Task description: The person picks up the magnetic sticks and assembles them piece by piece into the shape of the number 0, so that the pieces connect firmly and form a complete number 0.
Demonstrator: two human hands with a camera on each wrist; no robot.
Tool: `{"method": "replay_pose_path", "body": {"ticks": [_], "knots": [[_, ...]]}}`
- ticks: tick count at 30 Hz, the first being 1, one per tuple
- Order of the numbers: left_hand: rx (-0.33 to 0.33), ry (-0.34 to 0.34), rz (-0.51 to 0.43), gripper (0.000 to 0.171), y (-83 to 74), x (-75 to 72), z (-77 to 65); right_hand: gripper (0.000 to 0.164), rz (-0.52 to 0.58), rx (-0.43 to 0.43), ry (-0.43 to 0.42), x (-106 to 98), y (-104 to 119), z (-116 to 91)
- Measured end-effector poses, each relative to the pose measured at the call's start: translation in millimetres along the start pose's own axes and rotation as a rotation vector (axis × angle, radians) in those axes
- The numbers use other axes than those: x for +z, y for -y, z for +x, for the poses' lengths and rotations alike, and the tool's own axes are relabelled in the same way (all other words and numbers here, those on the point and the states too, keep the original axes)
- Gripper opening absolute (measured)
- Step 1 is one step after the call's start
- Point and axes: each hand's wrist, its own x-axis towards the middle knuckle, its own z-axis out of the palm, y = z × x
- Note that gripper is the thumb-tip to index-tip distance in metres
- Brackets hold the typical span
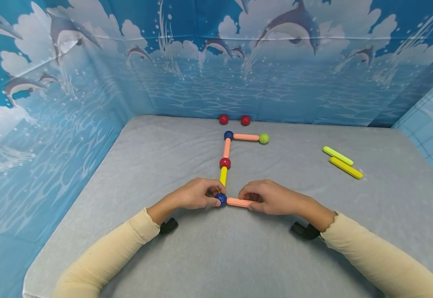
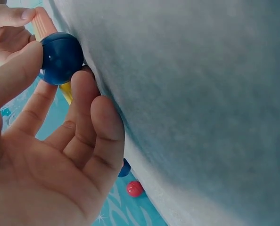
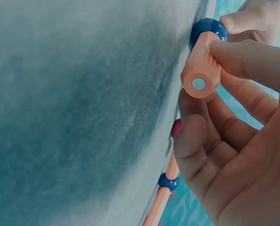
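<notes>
My left hand (image 1: 197, 193) pinches a blue ball (image 1: 221, 200) between thumb and fingers. With the right hand (image 1: 276, 198) I hold a peach magnetic rod (image 3: 200, 66), whose far end meets that ball; a round metal disc shows in its near end. From the same ball a yellow rod (image 1: 223, 177) runs away to a red ball (image 1: 225, 163). Beyond it, a second peach rod (image 1: 227, 148) leads to another blue ball (image 1: 228, 135). There a third peach rod (image 1: 246, 137) turns right, ending at a green ball (image 1: 264, 138).
Two loose red balls, one left (image 1: 223, 119) and one right (image 1: 245, 120), lie by the table's back edge. A lime rod (image 1: 337, 155) and a yellow rod (image 1: 346, 168) lie side by side at right. Dolphin-print cloth (image 1: 201, 87) hangs behind the grey-covered table (image 1: 216, 256).
</notes>
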Motion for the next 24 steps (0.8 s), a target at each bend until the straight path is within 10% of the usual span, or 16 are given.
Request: {"method": "replay_pose_path", "body": {"ticks": [17,24], "knots": [[-0.012,-0.002,0.006,0.026,-0.6,-0.1,-3.4,0.028,0.012,0.068,0.001,-12.6,-6.3,4.5],[-0.03,0.007,0.001,0.028,-2.7,1.6,-3.7,0.026,-0.048,0.166,-0.198,-52.0,-41.6,28.9]]}}
